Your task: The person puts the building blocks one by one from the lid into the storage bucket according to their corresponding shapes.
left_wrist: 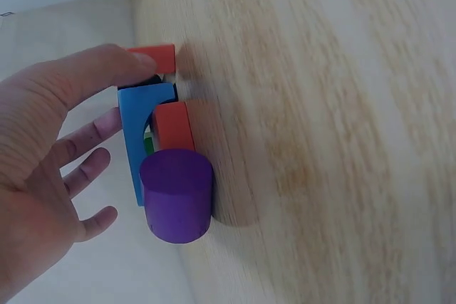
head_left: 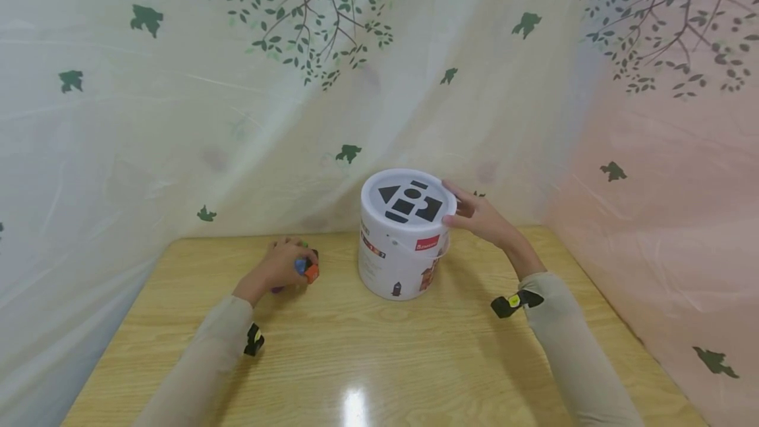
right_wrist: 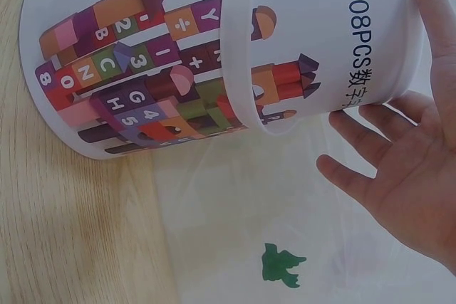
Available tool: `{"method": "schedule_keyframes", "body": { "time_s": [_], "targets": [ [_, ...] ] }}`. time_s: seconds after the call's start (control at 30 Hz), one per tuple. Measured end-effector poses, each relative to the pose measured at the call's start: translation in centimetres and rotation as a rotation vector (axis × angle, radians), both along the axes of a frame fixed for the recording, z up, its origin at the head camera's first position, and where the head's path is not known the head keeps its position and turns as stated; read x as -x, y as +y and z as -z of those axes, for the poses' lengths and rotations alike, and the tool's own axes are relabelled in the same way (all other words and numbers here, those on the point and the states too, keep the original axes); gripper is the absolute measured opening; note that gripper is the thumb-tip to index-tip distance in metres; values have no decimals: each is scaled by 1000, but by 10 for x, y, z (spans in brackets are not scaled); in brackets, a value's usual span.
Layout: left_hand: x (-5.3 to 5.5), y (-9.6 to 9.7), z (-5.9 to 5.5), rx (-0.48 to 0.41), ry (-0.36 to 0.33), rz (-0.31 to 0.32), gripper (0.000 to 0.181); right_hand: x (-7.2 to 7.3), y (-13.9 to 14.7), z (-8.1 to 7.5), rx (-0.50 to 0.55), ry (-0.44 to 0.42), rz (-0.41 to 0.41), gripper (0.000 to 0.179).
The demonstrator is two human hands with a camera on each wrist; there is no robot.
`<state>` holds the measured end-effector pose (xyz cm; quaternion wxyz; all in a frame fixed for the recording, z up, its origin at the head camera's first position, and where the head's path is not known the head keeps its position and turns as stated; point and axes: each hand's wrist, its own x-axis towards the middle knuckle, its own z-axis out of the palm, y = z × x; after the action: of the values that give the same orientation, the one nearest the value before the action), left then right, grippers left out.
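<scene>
On the left of the table, my left hand [head_left: 277, 266] is around a small cluster of toy blocks. The left wrist view shows its thumb against a red block [left_wrist: 165, 59], with the other fingers behind the group. Beside that block lie a blue arch-shaped block [left_wrist: 131, 122], a second red block [left_wrist: 173, 126], and a purple cylinder [left_wrist: 178, 201]. Bits of green and black blocks peek out between them. My right hand [head_left: 483, 221] grips the lid rim of a white bucket [head_left: 379, 259] from the right, thumb in front. Shaped cut-outs mark the lid [head_left: 371, 198].
The bucket stands upright towards the back of the wooden table [head_left: 332, 354], its thin handle [head_left: 435, 256] hanging down the side. Behind the table hangs a pale curtain [head_left: 284, 170] with printed leaves and branches. Each wrist wears a black strapped device [head_left: 511, 303].
</scene>
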<state>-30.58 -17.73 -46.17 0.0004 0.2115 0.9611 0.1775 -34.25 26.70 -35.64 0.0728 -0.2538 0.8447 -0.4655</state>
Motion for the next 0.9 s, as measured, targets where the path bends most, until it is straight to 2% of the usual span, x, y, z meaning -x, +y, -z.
{"method": "schedule_keyframes", "body": {
  "time_s": [0.3, 0.67, 0.9],
  "targets": [
    [2, 1, 8, 1, 15, 9, 33, 2, 0, 1, -2, -1, -1, 86],
    [-1, 6, 9, -15, 65, 9, 26, 2, 0, 0, 3, -4, -6, 86],
    [-4, 11, 2, -135, 87, -21, 25, 2, 0, 0, 2, -2, -4, 87]
  ]
}}
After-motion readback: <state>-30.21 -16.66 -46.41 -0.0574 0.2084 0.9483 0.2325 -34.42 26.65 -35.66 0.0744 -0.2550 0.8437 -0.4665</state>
